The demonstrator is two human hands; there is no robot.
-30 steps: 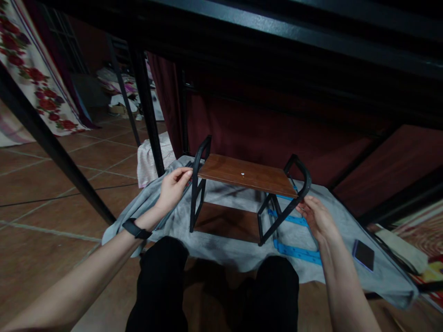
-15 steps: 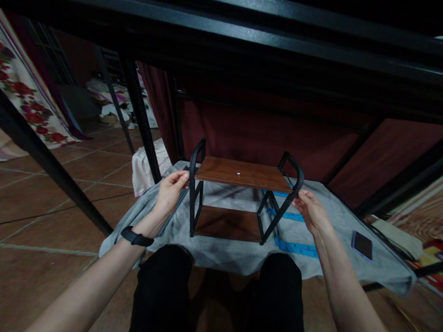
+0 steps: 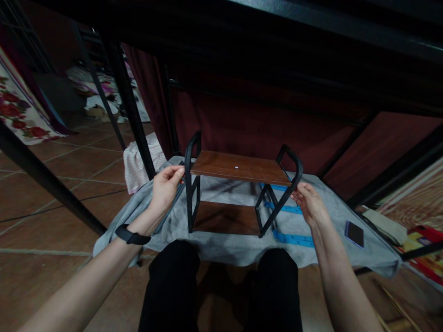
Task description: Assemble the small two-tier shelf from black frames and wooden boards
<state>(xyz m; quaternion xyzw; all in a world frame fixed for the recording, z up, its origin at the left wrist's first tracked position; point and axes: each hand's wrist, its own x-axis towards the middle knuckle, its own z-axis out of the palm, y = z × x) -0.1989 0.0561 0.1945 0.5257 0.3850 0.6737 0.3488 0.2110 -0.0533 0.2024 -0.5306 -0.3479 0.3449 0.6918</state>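
Observation:
A small two-tier shelf rack [image 3: 238,167] stands upright on a grey cloth, with brown wood-look boards and black tubular side frames. A small white spot marks its upper board. My left hand [image 3: 166,185], with a black band on the wrist, is closed in a pinch against the outer side of the left frame, level with the upper board. On the opposite side, my right hand [image 3: 309,199] has its fingers curled together at the right frame, just below the board's end. Whatever either pinch holds is too small or hidden to name.
The grey cloth [image 3: 214,251] covers a low surface before my knees. Blue strips [image 3: 294,239] lie right of the rack, and a phone [image 3: 354,234] farther right. Black metal posts [image 3: 133,106] and an overhead beam [image 3: 242,60] frame the space. A dark red curtain [image 3: 235,120] hangs behind.
The view has shifted slightly, so everything sits a little higher and mostly further left. Both hands stay at the same spots on the rack, with little finger movement visible.

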